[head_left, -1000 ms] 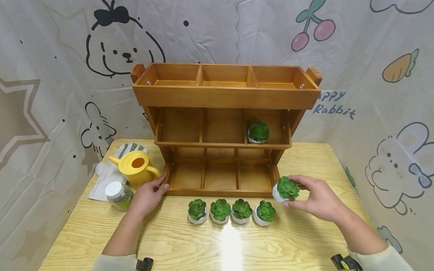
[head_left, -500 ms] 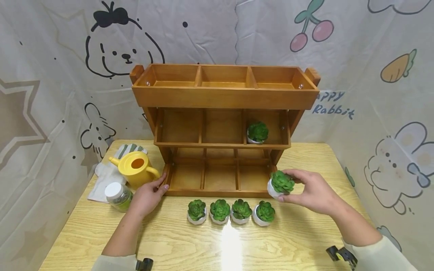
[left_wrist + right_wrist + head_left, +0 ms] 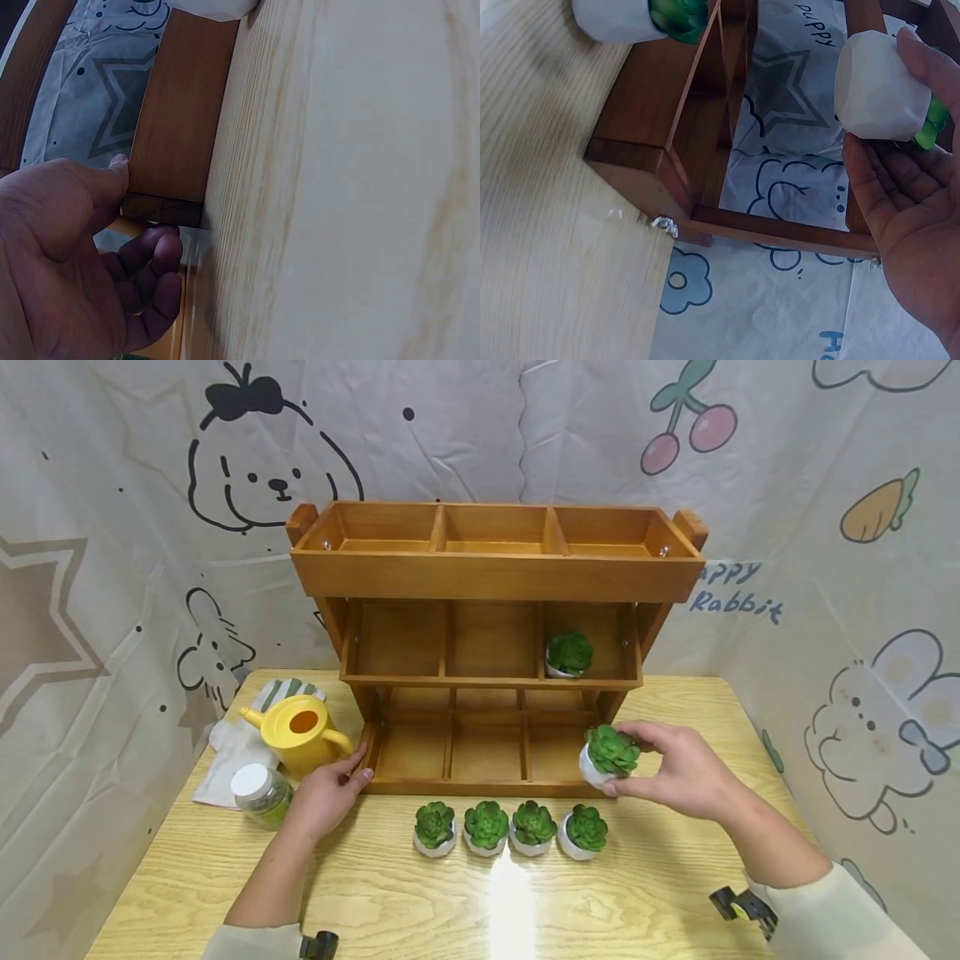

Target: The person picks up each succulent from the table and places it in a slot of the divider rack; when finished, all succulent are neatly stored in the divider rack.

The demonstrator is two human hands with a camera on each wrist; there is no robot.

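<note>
My right grip, a bare hand, is clamped by thumb and fingers on a leafy green plant in a white faceted pot, held tilted at the front right corner of the bottom tray, right of centre in the head view. My left grip holds that tray's left front corner, thumb against the front board. The tray belongs to a three-tier stand of orange-brown wood, mid-frame; a matching potted plant sits in the right compartment of its middle tier. Four more potted plants stand in a row on the pale wood-grain surface, lower centre.

I judge the step in hand to be bringing this plant to the bottom tray, whose right compartment lies nearest. The next move would call for clearing the front board, levelling the pot and lowering it before release.

From the right wrist I get most of the pot's side and a silver-coloured fastener at the tray's right end, but few leaves. The left wrist shows curled fingers by the tray's left end, largely concealed from the head camera.
</note>
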